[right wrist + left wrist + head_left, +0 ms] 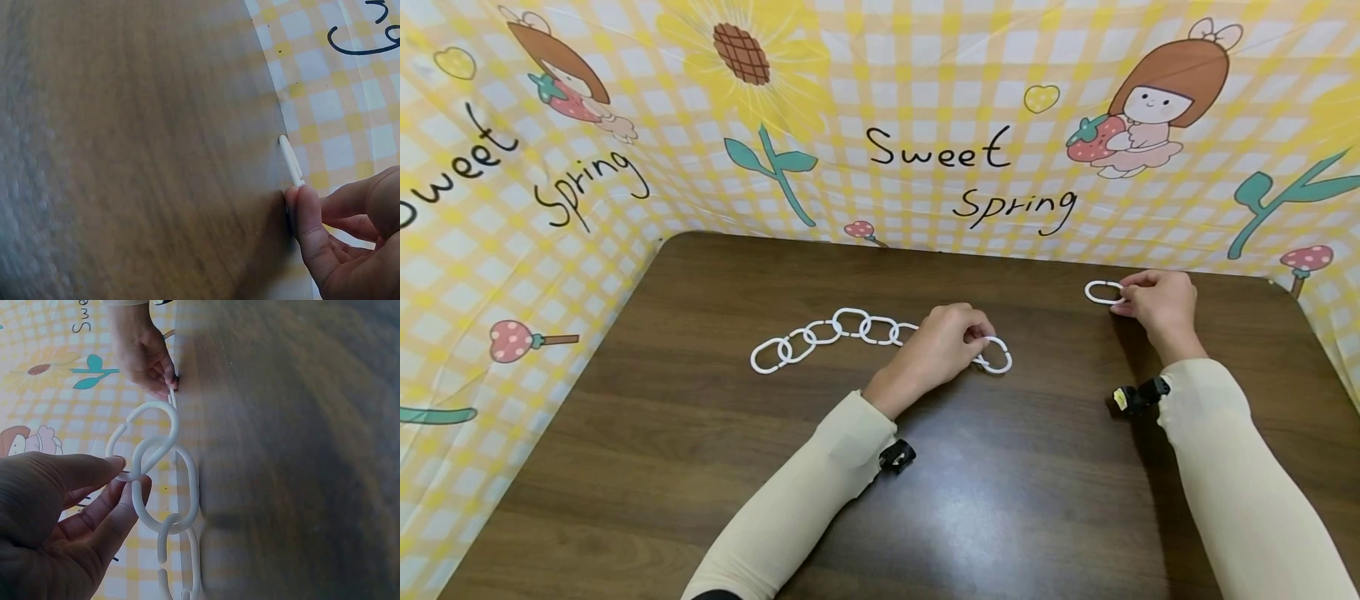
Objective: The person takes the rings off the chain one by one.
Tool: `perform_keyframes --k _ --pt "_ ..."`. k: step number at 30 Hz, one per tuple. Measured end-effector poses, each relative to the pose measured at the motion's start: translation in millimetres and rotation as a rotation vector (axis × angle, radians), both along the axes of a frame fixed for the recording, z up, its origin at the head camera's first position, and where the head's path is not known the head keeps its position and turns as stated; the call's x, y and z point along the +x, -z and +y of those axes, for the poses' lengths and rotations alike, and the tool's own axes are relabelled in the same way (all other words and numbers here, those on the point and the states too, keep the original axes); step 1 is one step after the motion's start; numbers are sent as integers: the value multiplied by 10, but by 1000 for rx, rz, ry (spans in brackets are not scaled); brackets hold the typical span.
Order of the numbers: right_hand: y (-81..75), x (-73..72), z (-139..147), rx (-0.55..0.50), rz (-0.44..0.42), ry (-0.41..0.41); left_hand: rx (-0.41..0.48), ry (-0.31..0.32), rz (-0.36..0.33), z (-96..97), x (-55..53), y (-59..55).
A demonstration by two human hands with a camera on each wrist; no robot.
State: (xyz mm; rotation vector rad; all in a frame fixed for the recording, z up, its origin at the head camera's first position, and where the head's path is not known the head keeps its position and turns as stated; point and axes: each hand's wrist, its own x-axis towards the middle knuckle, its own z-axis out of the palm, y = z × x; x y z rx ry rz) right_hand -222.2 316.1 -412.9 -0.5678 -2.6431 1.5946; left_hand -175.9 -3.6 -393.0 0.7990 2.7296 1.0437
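Observation:
A chain of white oval plastic links (851,322) lies in an arc across the middle of the brown table. My left hand (936,350) pinches the chain near its right end between thumb and fingers and hides part of it. In the left wrist view, the end link (172,419) tilts up from the thumb and hooks through the link beside it; a small gap shows in its side. Farther right, near the back edge, my right hand (1161,308) pinches a single loose white link (1097,292), seen edge-on in the right wrist view.
The brown wooden table (1000,475) meets a yellow checked cloth (925,75) with printed flowers and lettering along its back and left side. A small black camera sits on each wrist, over cream sleeves (805,492).

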Motion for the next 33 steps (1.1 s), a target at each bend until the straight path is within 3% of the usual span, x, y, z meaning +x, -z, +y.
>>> perform_keyframes --k 16,33 --pt "21 -28 -20 74 -3 -3 -12 -5 -11 -5 6 3" --pt "13 7 -13 18 12 0 4 18 32 -4 3 30"
